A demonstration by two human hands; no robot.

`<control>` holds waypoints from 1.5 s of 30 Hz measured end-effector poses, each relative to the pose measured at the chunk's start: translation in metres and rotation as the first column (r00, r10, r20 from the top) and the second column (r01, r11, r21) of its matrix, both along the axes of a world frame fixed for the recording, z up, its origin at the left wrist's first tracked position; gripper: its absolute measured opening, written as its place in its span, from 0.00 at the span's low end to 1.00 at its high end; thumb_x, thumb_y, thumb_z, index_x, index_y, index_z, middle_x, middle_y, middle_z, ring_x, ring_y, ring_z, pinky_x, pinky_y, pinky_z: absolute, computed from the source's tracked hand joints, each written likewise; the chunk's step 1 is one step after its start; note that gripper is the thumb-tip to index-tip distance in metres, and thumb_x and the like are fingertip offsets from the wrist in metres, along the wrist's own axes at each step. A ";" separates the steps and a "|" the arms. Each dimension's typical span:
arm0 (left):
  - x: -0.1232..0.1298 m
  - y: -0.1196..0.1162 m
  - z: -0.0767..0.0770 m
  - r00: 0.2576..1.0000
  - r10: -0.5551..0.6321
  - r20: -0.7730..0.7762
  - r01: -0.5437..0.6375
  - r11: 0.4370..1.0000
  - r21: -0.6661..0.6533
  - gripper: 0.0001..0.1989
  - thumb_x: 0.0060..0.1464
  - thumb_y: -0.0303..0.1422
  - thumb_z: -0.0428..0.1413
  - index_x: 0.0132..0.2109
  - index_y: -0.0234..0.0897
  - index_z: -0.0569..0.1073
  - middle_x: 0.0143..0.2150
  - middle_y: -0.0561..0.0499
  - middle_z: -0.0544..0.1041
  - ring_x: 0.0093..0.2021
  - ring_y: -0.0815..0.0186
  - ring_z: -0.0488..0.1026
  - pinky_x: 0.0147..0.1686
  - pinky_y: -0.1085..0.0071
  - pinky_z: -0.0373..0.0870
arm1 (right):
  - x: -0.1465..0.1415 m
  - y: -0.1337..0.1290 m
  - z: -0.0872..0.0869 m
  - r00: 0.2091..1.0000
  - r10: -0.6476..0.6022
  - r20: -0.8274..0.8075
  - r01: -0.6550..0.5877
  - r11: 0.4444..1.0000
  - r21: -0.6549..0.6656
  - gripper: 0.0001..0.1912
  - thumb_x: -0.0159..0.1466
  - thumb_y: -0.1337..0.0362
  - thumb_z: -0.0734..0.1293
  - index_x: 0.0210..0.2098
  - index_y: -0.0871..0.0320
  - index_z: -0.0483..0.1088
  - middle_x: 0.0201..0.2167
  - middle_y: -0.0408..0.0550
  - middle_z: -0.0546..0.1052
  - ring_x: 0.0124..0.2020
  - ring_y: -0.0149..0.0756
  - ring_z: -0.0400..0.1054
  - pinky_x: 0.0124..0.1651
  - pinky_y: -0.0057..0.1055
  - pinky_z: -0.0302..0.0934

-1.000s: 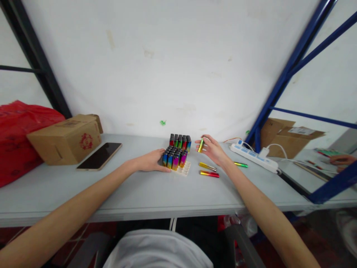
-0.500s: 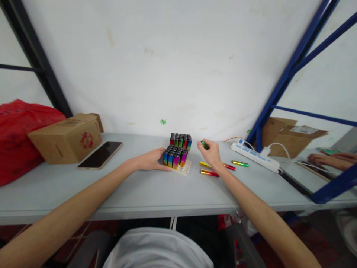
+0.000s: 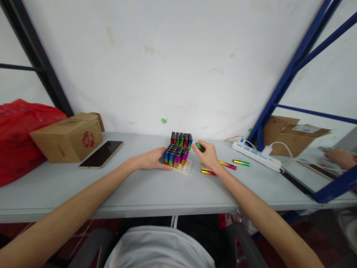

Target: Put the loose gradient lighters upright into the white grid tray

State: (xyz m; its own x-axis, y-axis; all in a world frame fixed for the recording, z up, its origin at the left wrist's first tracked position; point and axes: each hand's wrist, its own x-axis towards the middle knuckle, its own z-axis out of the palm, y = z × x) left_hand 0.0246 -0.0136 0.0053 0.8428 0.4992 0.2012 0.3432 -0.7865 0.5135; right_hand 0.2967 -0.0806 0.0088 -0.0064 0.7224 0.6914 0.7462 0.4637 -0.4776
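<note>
My left hand (image 3: 152,159) rests on the table and grips the left side of a white tray (image 3: 186,168), thumb at its front and fingers toward the back. Shiny rainbow-coloured tubes with black tops (image 3: 176,158) stand upright in close rows in this tray. Its front right part shows bare slots. Between the thumb and fingers of my right hand (image 3: 208,154) is a green shiny tube (image 3: 200,147), tilted, just right of the tray and above the table. Behind the tray stands a second group of upright tubes (image 3: 181,139).
Loose red-gold tubes (image 3: 228,165) and a green-gold tube (image 3: 241,162) lie to the right. Beyond them are a white power strip (image 3: 255,155) and a blue frame. On the left are a phone (image 3: 102,154), a cardboard box (image 3: 69,137) and a red bag (image 3: 25,137). Another person's hand (image 3: 340,156) shows far right.
My right hand has moved left with the green tube, closer to the tray. My left hand stays at the tray's left side.
</note>
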 end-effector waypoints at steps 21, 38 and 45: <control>0.000 -0.001 0.001 1.000 -0.008 0.014 0.009 1.000 -0.014 0.34 0.53 0.50 0.66 0.62 0.38 0.71 0.61 0.45 0.74 0.60 0.51 0.72 0.62 0.61 0.65 | 0.004 -0.011 0.013 0.940 0.314 0.130 -0.310 0.949 -0.052 0.14 0.73 0.54 0.60 0.44 0.57 0.70 0.37 0.48 0.75 0.36 0.35 0.69 0.38 0.30 0.63; -0.001 0.002 -0.002 1.000 0.016 0.002 -0.016 1.000 -0.007 0.37 0.51 0.54 0.65 0.62 0.39 0.72 0.59 0.45 0.76 0.58 0.49 0.72 0.61 0.60 0.66 | -0.008 -0.021 0.013 0.870 0.478 0.120 -0.408 0.835 -0.370 0.15 0.71 0.49 0.63 0.41 0.55 0.67 0.28 0.44 0.81 0.28 0.34 0.75 0.35 0.29 0.64; -0.002 0.003 -0.004 0.999 0.047 -0.011 -0.047 0.999 0.013 0.38 0.50 0.56 0.65 0.61 0.39 0.72 0.59 0.44 0.76 0.57 0.48 0.73 0.60 0.59 0.67 | -0.013 -0.017 0.004 0.883 0.458 0.103 -0.389 0.837 -0.384 0.14 0.71 0.50 0.64 0.39 0.56 0.66 0.28 0.44 0.81 0.28 0.33 0.74 0.33 0.28 0.62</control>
State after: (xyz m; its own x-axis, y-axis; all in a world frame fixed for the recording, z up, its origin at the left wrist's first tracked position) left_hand 0.0229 -0.0102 0.0017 0.8208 0.5358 0.1981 0.3858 -0.7757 0.4994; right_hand 0.2833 -0.0973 0.0127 -0.4679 0.8089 0.3562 0.6037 0.5868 -0.5396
